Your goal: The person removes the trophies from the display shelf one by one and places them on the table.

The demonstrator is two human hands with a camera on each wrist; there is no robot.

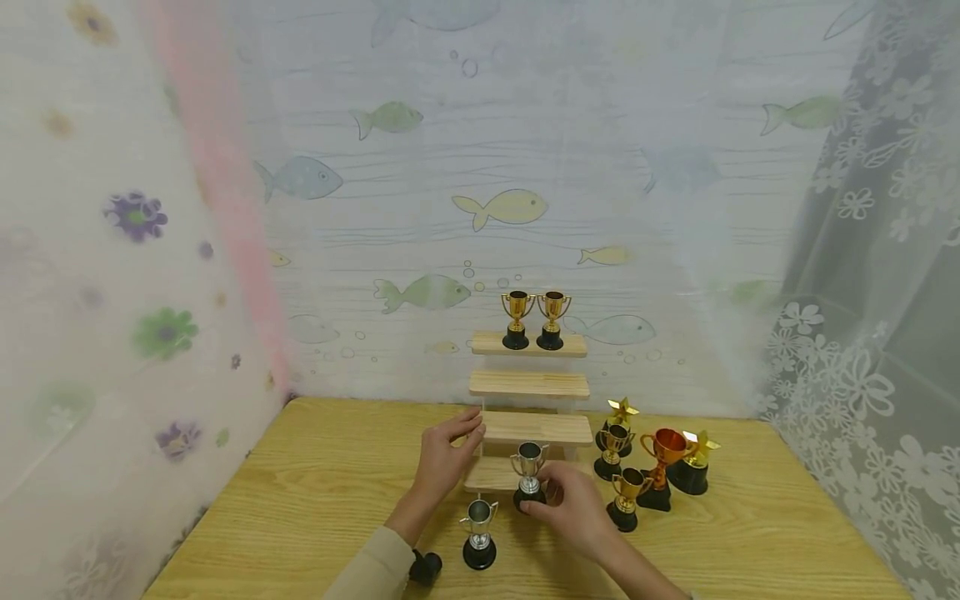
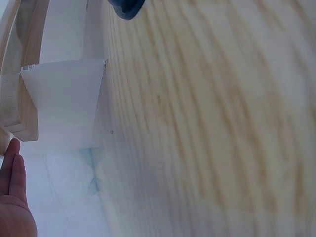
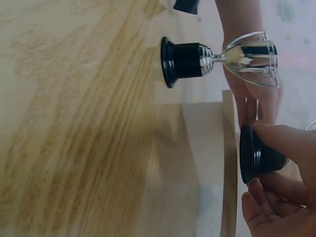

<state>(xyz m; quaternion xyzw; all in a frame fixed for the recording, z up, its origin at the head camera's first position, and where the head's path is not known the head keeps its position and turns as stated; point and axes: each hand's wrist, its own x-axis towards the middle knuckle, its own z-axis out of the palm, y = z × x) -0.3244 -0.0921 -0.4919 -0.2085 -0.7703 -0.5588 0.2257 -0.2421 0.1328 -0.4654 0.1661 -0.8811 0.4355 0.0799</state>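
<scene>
My right hand (image 1: pixel 576 507) grips the black base of a silver trophy cup (image 1: pixel 529 460) at the lowest step of a wooden display stand (image 1: pixel 528 384). In the right wrist view, thumb and fingers pinch that base (image 3: pixel 269 155), which is just past the step's edge. Fairly straight, the fingers of my left hand (image 1: pixel 441 457) rest at the left end of a middle step; the left wrist view has this hand (image 2: pixel 15 197) beside the board's end. A second silver trophy cup (image 1: pixel 479 523) stands upright on the table between my forearms.
Two gold trophy cups (image 1: pixel 517 310) stand on the top step. Right of the stand are small gold cups (image 1: pixel 632 483), a red-orange cup (image 1: pixel 667 450) and star trophies (image 1: pixel 699 454). A black object (image 1: pixel 426 567) is by my left sleeve. Patterned curtains (image 1: pixel 450 167) hang behind the wooden table (image 1: pixel 300 483).
</scene>
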